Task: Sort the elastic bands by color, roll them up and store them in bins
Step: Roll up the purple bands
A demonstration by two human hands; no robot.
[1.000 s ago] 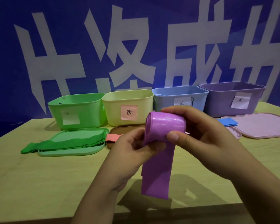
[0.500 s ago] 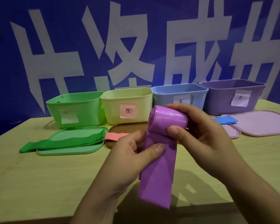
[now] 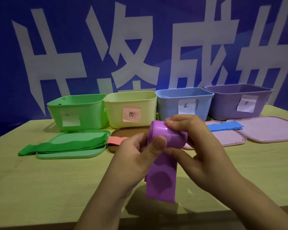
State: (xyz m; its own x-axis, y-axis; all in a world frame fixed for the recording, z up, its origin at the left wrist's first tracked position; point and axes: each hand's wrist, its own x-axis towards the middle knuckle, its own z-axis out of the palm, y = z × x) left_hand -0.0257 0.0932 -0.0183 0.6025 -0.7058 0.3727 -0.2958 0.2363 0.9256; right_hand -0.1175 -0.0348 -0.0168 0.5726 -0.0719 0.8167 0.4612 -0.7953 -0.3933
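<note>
A purple elastic band is partly rolled into a thick roll in mid-air above the table, and its loose tail hangs down below. My left hand pinches the roll's left end with thumb and fingers. My right hand grips the roll from the right, fingers curled over its top. Four labelled bins stand in a row at the back: green, yellow, blue and purple. Green bands lie on a green lid. A pink band and blue bands lie on other lids.
A brown lid lies in front of the yellow bin, and two pink lids lie at the right. The wooden table ends at a front edge near the bottom. A blue banner with large white characters fills the background.
The roll has turned and grown thicker, and the hanging tail is shorter. My left thumb moved up onto the roll's end. My right fingers shifted over the top.
</note>
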